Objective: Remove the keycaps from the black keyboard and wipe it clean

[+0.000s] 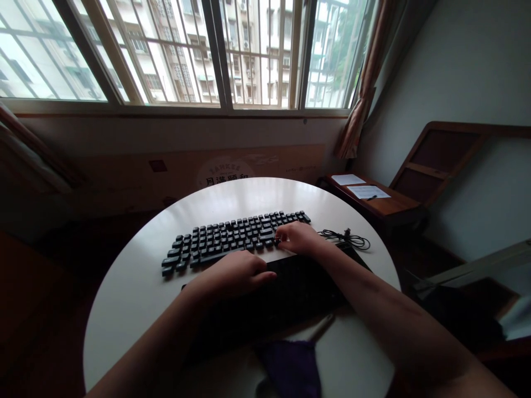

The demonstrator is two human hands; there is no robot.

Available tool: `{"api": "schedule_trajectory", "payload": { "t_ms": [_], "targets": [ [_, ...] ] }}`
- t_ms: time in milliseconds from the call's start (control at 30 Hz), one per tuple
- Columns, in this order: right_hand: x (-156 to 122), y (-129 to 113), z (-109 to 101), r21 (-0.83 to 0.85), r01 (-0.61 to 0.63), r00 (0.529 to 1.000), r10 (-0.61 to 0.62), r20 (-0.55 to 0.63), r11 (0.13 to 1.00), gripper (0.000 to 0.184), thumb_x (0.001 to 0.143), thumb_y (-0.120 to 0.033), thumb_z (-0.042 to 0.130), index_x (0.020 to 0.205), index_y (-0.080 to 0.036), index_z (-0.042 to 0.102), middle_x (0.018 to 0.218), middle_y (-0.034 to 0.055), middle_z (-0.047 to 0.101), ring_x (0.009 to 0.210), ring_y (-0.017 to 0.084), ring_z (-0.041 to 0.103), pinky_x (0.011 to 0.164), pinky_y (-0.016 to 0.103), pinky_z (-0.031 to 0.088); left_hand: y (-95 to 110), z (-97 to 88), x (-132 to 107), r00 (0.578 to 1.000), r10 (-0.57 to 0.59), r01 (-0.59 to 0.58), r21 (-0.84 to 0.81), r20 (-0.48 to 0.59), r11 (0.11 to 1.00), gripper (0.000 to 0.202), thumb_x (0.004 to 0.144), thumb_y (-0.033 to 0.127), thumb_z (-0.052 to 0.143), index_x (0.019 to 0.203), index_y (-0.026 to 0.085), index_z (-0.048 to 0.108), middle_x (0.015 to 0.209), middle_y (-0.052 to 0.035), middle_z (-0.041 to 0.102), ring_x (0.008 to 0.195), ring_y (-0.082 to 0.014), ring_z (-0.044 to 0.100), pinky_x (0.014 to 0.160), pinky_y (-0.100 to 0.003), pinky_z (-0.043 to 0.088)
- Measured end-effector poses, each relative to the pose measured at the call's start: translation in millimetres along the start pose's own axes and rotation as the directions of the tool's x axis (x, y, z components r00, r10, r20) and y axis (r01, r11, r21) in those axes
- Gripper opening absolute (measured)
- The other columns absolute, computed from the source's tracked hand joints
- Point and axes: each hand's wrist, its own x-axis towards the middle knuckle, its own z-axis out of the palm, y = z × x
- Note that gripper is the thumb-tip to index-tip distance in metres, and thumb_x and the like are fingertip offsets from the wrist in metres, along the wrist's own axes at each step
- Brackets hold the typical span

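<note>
A set of black keycaps laid out as a keyboard sits on a round white table. A black keyboard body lies just in front of it. My left hand rests flat on the near left part of that black body, fingers stretched toward the right. My right hand is at the right end of the keycap rows, fingers curled in a pinch on a keycap.
A coiled black cable lies on the table right of the keycaps. A purple cloth and a thin stick-like tool lie near the front edge. A wooden side table with papers stands at right, a barred window behind.
</note>
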Motion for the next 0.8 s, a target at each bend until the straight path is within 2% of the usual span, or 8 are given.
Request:
{"api": "schedule_trajectory", "payload": {
  "t_ms": [633, 733, 800],
  "targets": [
    [1, 1, 0, -0.051, -0.009, 0.998, 0.006, -0.056, 0.999, 0.012, 0.079, -0.025, 0.070, 0.091, -0.026, 0.074, 0.088, -0.0006, 0.075, 0.084, 0.020, 0.067, 0.069, 0.026, 0.043, -3, 1.5, 0, 1.000, -0.014, 0.014, -0.021, 0.011, 1.000, 0.046, 0.095, 0.049, 0.046, 0.067, 0.018, 0.065, 0.061, -0.0017, 0.062, 0.054, -0.0139, 0.051, 0.053, -0.027, 0.030],
    [0, -1, -7, -0.034, 0.030, 0.987, -0.035, -0.158, 0.999, 0.010, 0.086, -0.025, 0.065, 0.089, -0.022, 0.074, 0.090, 0.0029, 0.073, 0.082, 0.019, 0.066, 0.070, 0.027, 0.044, -2, 1.2, -1, 1.000, -0.015, 0.015, -0.015, 0.019, 1.000, 0.046, 0.095, 0.049, 0.047, 0.066, 0.018, 0.065, 0.061, -0.0017, 0.061, 0.054, -0.0137, 0.050, 0.053, -0.027, 0.029],
    [-5, -6, -23, 0.012, 0.113, 0.950, -0.104, -0.295, 0.994, 0.021, 0.094, -0.027, 0.056, 0.088, -0.018, 0.074, 0.092, 0.0063, 0.072, 0.081, 0.018, 0.065, 0.072, 0.028, 0.046, -2, 1.3, 0, 1.000, -0.010, 0.010, -0.013, 0.019, 1.000, 0.046, 0.095, 0.049, 0.047, 0.066, 0.018, 0.065, 0.061, -0.0016, 0.061, 0.054, -0.0135, 0.050, 0.053, -0.027, 0.029]
  ]
}}
